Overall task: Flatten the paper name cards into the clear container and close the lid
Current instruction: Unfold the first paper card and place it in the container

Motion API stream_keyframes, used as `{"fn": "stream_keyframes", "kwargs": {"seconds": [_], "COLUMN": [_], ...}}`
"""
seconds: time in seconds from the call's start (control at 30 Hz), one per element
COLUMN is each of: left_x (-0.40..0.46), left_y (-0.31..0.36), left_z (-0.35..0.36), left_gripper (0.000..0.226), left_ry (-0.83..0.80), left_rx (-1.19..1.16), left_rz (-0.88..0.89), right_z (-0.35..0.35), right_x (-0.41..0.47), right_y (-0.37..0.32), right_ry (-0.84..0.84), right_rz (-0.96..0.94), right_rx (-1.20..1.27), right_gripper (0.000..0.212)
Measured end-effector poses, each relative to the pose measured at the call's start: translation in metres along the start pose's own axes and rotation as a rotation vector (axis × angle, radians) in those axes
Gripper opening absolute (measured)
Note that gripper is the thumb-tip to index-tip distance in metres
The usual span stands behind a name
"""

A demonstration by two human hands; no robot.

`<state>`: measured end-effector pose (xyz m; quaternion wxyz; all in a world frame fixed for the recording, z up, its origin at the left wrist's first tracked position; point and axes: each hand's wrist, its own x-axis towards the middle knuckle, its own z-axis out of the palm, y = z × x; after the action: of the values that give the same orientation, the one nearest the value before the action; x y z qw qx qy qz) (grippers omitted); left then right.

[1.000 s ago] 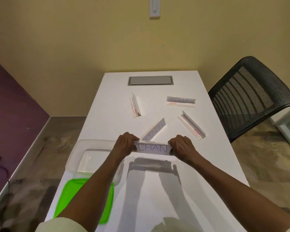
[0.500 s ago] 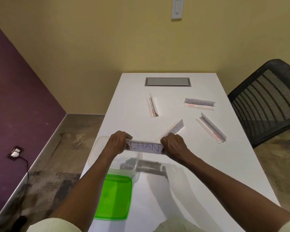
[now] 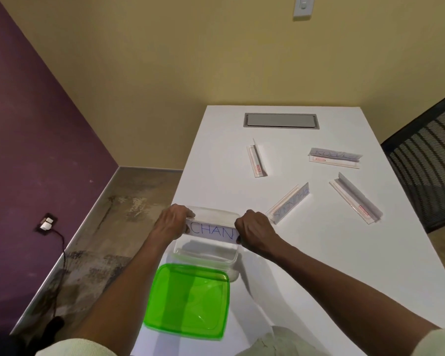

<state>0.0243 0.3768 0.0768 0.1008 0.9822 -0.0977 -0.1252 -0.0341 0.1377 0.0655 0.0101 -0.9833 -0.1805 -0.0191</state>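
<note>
A long white rectangular table [image 3: 319, 253] fills the right half of the view, running away toward a yellow wall [image 3: 190, 60], with a purple wall [image 3: 23, 150] on the left and mottled grey floor [image 3: 100, 240] between. A black mesh office chair [image 3: 427, 170] stands at the table's right edge. Set into the far end of the table top is a grey metal cable hatch [image 3: 281, 120].

Near the table's left edge sits the clear rectangular plastic container [image 3: 206, 255], open at the top. Just in front of it, toward the person, lies the translucent green square lid [image 3: 188, 301], flat on the table and touching or slightly overlapping the container's near side.

Both forearms reach forward from cream sleeves. The left hand [image 3: 172, 224] and the right hand [image 3: 254, 232] are each closed on one end of a white paper name card lettered "CHAN" in blue [image 3: 211, 232], holding it stretched level between them directly above the container's opening; its shadow falls inside the container.

Four more folded white paper name cards stand on the table beyond and to the right, well apart from one another: one angled just beside the right hand, with blue lettering seen upside down [image 3: 288, 203]; a long one further right [image 3: 355, 199]; one near the chair with blue writing facing the camera [image 3: 334, 157]; and one in the middle, seen end-on [image 3: 257, 159].

On the purple wall, low down, a white plug sits in a socket [image 3: 46, 224] with a dark cable trailing to the floor.
</note>
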Motion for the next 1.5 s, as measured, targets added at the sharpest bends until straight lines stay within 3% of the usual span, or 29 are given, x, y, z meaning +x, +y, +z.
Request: {"fn": "stream_keyframes", "kwargs": {"seconds": [0.47, 0.73, 0.83, 0.93, 1.37, 1.5], "left_x": [0.008, 0.014, 0.016, 0.020, 0.028, 0.030], "left_y": [-0.041, -0.033, -0.032, -0.029, -0.034, -0.039], "left_z": [0.022, 0.023, 0.032, 0.036, 0.059, 0.062], "left_gripper": [0.045, 0.042, 0.024, 0.030, 0.024, 0.025], "left_ry": [-0.112, -0.185, -0.215, -0.263, -0.286, -0.291], "left_rx": [0.138, 0.425, 0.482, 0.481, 0.576, 0.588], "left_rz": [0.026, 0.118, 0.132, 0.118, 0.206, 0.224], "right_z": [0.041, 0.047, 0.059, 0.068, 0.093, 0.098], "right_x": [0.024, 0.031, 0.035, 0.038, 0.048, 0.050], "right_y": [-0.029, -0.029, -0.030, -0.030, -0.036, -0.038], "right_ry": [-0.128, -0.133, -0.152, -0.155, -0.067, -0.001], "right_rz": [-0.111, -0.160, -0.175, -0.202, -0.354, -0.334], "right_rx": [0.041, 0.046, 0.032, 0.010, -0.056, 0.051], "right_gripper": [0.042, 0.041, 0.031, 0.029, 0.019, 0.035]}}
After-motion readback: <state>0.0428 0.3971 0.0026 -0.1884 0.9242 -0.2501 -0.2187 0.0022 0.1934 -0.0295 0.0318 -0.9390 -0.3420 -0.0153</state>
